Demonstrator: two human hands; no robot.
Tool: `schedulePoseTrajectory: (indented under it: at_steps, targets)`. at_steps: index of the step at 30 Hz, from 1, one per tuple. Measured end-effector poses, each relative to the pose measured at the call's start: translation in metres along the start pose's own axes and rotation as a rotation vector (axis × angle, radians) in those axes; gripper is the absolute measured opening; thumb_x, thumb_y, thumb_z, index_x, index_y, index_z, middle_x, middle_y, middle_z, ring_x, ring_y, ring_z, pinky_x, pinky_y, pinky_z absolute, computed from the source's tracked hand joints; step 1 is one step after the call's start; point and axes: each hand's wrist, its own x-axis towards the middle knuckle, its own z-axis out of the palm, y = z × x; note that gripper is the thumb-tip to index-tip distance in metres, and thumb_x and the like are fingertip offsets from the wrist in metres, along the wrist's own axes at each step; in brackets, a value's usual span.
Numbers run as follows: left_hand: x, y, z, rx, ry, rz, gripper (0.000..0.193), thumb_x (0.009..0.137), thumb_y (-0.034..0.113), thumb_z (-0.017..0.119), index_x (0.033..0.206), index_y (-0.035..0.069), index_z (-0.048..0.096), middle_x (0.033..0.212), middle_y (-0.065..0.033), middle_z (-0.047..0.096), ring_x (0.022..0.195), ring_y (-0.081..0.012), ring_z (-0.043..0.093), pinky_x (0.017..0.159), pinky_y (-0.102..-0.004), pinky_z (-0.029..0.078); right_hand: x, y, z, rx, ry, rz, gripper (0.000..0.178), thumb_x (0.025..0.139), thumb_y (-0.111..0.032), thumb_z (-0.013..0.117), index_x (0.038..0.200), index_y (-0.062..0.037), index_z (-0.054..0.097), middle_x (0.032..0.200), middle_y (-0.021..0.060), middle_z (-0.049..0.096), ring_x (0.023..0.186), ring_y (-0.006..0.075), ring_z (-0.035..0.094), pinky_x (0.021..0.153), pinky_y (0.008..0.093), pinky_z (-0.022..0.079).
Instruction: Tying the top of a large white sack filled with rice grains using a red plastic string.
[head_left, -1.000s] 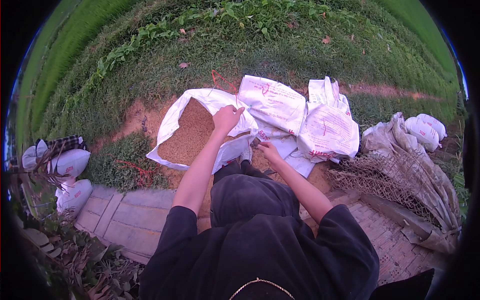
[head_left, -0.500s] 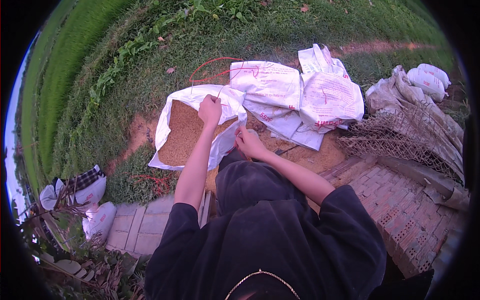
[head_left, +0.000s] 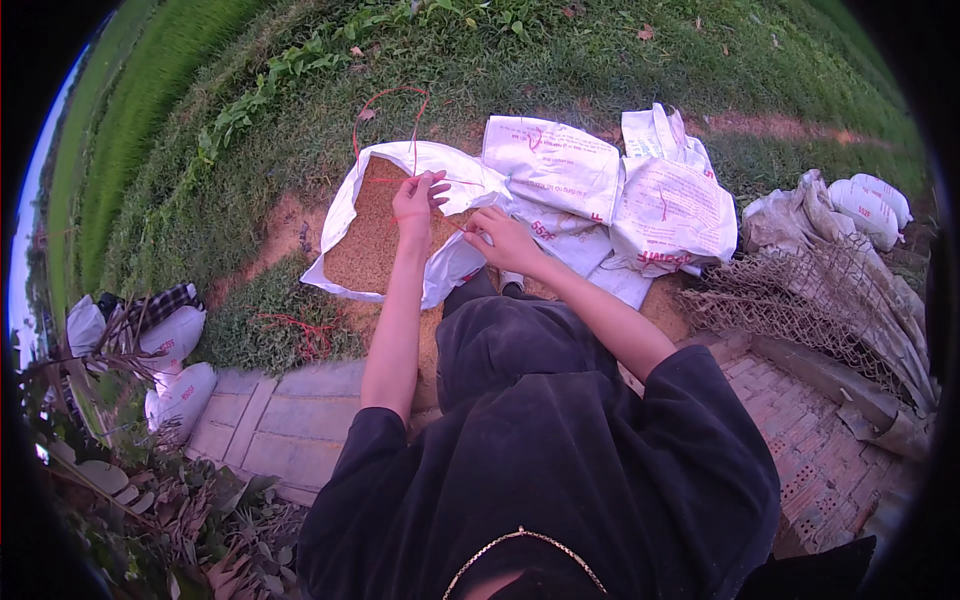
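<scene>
A white woven sack (head_left: 341,212) stands in front of me with its mouth wide, filled with golden-brown grain (head_left: 375,225). Over its right half is my left hand (head_left: 420,195), its fingers curled around a thin red cord (head_left: 393,90). The cord arches up in a loop beyond the sack's far rim. My right hand (head_left: 495,236), at the near right rim, pinches a stretch of the same cord between thumb and fingertips. What lies inside the left palm is partly hidden.
Printed white sacks (head_left: 672,212) lie flat to the right. Beyond them are netting (head_left: 800,290), a crumpled tarp (head_left: 790,215) and a filled sack (head_left: 868,208). More filled sacks (head_left: 182,395) stand at left by paving (head_left: 310,425). Red cords (head_left: 305,328) lie on the grass; brickwork (head_left: 810,440) is at right.
My left hand has loosened from a closed fist and lowered slightly relative to the sack. My right hand has come up off the sack's near edge, with cord showing at its fingertips. The loop has swung left.
</scene>
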Motion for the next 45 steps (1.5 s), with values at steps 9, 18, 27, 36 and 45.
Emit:
schedulePoseTrajectory:
  at_steps: [9, 18, 27, 36, 45]
  targets:
    - [-0.019, -0.009, -0.024, 0.023, -0.068, -0.013, 0.021, 0.098, 0.021, 0.057, 0.1, 0.0, 0.057, 0.098, -0.017, 0.07, 0.082, -0.0197, 0.069, 0.07, -0.028, 0.056, 0.013, -0.005, -0.005, 0.434, 0.008, 0.579, 0.024, 0.097, -0.027, 0.053, 0.095, -0.0031, 0.058, 0.069, 0.0062, 0.068, 0.064, 0.0146, 0.066, 0.061, 0.0301, 0.05]
    - [-0.033, -0.026, -0.006, 0.221, -0.077, -0.053, 0.022, 0.093, 0.016, 0.064, 0.097, -0.005, 0.066, 0.083, -0.012, 0.07, 0.067, -0.0153, 0.067, 0.06, -0.0268, 0.055, 0.027, -0.006, 0.017, 0.244, -0.074, 0.696, 0.024, 0.093, -0.026, 0.055, 0.088, -0.0043, 0.063, 0.059, 0.0055, 0.066, 0.054, 0.0167, 0.066, 0.055, 0.0313, 0.051]
    - [-0.015, -0.017, -0.008, 0.885, -0.007, 0.068, 0.019, 0.077, 0.013, 0.071, 0.089, -0.002, 0.072, 0.073, -0.0146, 0.071, 0.067, -0.0215, 0.071, 0.062, -0.0334, 0.055, 0.018, -0.02, 0.031, -0.014, 0.082, 0.332, 0.016, 0.089, -0.016, 0.059, 0.094, -0.0014, 0.063, 0.091, 0.0114, 0.066, 0.084, 0.0299, 0.066, 0.071, 0.0409, 0.053]
    - [-0.008, -0.018, 0.002, 1.454, -0.07, 0.05, 0.019, 0.082, 0.012, 0.058, 0.087, 0.0, 0.072, 0.088, -0.0253, 0.068, 0.087, -0.0386, 0.068, 0.077, -0.0471, 0.054, 0.008, 0.027, 0.018, -0.237, 0.025, 0.186, 0.021, 0.085, -0.008, 0.057, 0.105, -0.0006, 0.058, 0.106, 0.0139, 0.057, 0.104, 0.033, 0.056, 0.087, 0.0427, 0.048]
    - [0.005, -0.016, -0.002, 1.367, -0.456, -0.027, 0.026, 0.08, 0.024, 0.073, 0.092, 0.0, 0.073, 0.085, -0.0215, 0.07, 0.081, -0.0314, 0.07, 0.075, -0.0412, 0.054, 0.001, 0.029, 0.021, -0.247, 0.082, 0.179, 0.027, 0.084, -0.01, 0.059, 0.11, -0.0017, 0.058, 0.115, 0.0111, 0.058, 0.107, 0.0305, 0.057, 0.087, 0.0414, 0.05]
